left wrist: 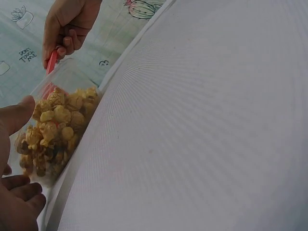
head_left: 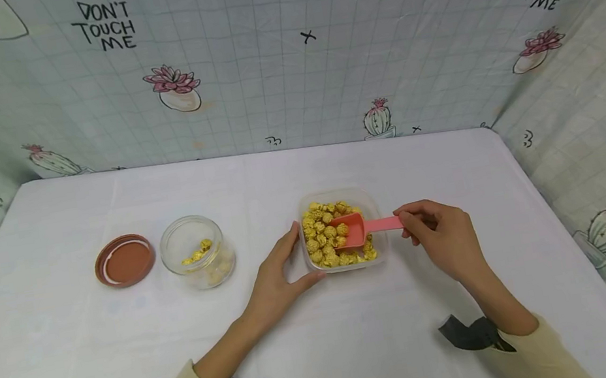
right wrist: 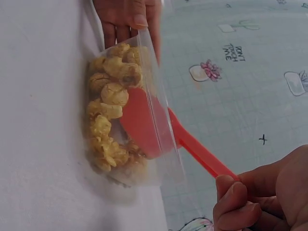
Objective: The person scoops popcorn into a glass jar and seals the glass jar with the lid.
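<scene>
A clear plastic container [head_left: 381,249] of yellow popcorn [head_left: 314,244] stands on the table right of centre. My right hand [head_left: 440,235] pinches the end of the handle of a pink scoop [head_left: 382,224]. The scoop's bowl [right wrist: 144,122] sits down among the popcorn, with some pieces in it. At the container's left side, my left hand [head_left: 278,279] rests with fairly straight fingers, the thumb touching its near-left corner. In the left wrist view, the left thumb [left wrist: 19,114] and fingers [left wrist: 24,190] lie either side of that corner.
A round clear jar [head_left: 172,246] with a few popcorn pieces stands open to the left. Beside it lies a reddish-brown lid [head_left: 133,262], inner side up. White cloth [head_left: 350,333] covers the table; patterned fabric [head_left: 270,55] hangs behind and at the sides.
</scene>
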A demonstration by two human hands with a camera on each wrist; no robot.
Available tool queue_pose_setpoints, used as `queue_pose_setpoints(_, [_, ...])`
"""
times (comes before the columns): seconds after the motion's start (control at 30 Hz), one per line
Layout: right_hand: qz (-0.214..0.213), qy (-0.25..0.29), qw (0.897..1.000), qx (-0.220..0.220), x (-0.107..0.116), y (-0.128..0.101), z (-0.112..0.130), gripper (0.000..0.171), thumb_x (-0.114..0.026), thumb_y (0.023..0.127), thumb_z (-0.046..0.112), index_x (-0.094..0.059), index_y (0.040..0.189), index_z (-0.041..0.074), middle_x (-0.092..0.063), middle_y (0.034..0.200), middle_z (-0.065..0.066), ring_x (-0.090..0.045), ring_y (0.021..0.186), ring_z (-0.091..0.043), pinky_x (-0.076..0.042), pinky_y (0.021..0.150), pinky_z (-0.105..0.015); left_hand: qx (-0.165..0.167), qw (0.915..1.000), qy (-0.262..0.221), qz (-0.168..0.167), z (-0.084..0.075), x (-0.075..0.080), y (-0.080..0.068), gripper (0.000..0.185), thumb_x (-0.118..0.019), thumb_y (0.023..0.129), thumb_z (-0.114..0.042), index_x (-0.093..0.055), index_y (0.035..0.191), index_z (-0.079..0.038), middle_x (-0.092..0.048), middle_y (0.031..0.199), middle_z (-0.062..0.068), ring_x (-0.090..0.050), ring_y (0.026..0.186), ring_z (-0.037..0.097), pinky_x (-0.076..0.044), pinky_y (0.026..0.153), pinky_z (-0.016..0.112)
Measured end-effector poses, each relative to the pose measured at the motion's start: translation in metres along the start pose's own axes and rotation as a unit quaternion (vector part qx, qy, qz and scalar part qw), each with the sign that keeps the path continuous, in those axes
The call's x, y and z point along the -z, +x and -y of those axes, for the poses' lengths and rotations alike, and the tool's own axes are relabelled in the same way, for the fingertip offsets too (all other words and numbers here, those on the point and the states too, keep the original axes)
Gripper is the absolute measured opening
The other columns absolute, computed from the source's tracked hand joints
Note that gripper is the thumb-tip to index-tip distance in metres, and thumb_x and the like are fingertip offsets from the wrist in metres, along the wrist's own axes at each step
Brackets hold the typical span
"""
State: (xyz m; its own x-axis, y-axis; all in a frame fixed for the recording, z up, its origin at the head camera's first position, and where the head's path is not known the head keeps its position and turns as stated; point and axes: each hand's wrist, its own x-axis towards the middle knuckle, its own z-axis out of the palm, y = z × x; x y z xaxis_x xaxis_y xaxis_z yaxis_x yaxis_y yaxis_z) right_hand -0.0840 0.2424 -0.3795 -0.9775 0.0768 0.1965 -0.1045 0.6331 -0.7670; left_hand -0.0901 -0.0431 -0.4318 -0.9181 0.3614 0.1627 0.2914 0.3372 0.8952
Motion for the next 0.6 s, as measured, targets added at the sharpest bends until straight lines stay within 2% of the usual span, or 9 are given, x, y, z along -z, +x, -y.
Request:
queue_pose_setpoints(0.13, [-0.005, 0.009, 1.000, -0.011, -0.002, -0.005, 0.002, 0.020, -0.061, 0.095, 0.028, -0.071, 0.100, 0.011, -0.063, 0.070, -0.010, -0.052, 0.056, -0.022, -0.033, 0.036, -0.034, -0.007, 1.0000, 0.000, -0.001, 0.000, 0.000, 0.001, 0.093, -0.078, 0.080, -0.032, -0.023, 0.152, -0.010, -0.029, 0.153, 0.005, -0.029, 0.139, 0.019, -0.028, 0.112, 0.038])
queue_pose_setpoints(0.3, [0.011, 0.049, 0.997, -0.053, -0.014, -0.013, 0.009, 0.019, -0.061, 0.096, 0.023, -0.071, 0.101, 0.008, -0.064, 0.072, -0.010, -0.055, 0.061, -0.031, -0.037, 0.039, -0.022, -0.007, 1.0000, 0.004, -0.002, 0.000, 0.000, 0.001, 0.093, -0.078, 0.080, -0.031, -0.024, 0.152, -0.011, -0.029, 0.153, 0.005, -0.029, 0.138, 0.019, -0.029, 0.112, 0.037])
queue_pose_setpoints(0.4, [-0.007, 0.059, 0.995, -0.076, -0.020, -0.018, 0.009, 0.017, -0.061, 0.095, 0.022, -0.071, 0.100, 0.009, -0.064, 0.073, -0.011, -0.056, 0.062, -0.031, -0.037, 0.040, -0.021, -0.006, 1.0000, 0.001, 0.001, 0.000, -0.001, 0.001, 0.093, -0.078, 0.080, -0.031, -0.023, 0.152, -0.011, -0.029, 0.153, 0.005, -0.028, 0.139, 0.018, -0.028, 0.112, 0.037])
queue_pose_setpoints(0.5, [-0.028, 0.064, 0.995, -0.077, -0.023, -0.021, 0.008, 0.015, -0.062, 0.095, 0.022, -0.072, 0.099, 0.011, -0.064, 0.072, -0.011, -0.056, 0.060, -0.028, -0.039, 0.041, -0.021, -0.004, 1.0000, 0.002, 0.003, -0.001, -0.001, 0.001, 0.093, -0.078, 0.080, -0.032, -0.023, 0.152, -0.011, -0.029, 0.153, 0.005, -0.028, 0.139, 0.019, -0.028, 0.112, 0.037])
queue_pose_setpoints(0.6, [-0.022, 0.081, 0.994, -0.073, -0.025, -0.024, 0.008, 0.018, -0.061, 0.095, 0.023, -0.071, 0.101, 0.009, -0.065, 0.072, -0.010, -0.057, 0.060, -0.025, -0.044, 0.044, -0.021, -0.001, 1.0000, 0.004, -0.001, -0.001, 0.000, 0.001, 0.093, -0.078, 0.080, -0.032, -0.023, 0.152, -0.011, -0.029, 0.153, 0.005, -0.029, 0.138, 0.019, -0.029, 0.112, 0.038])
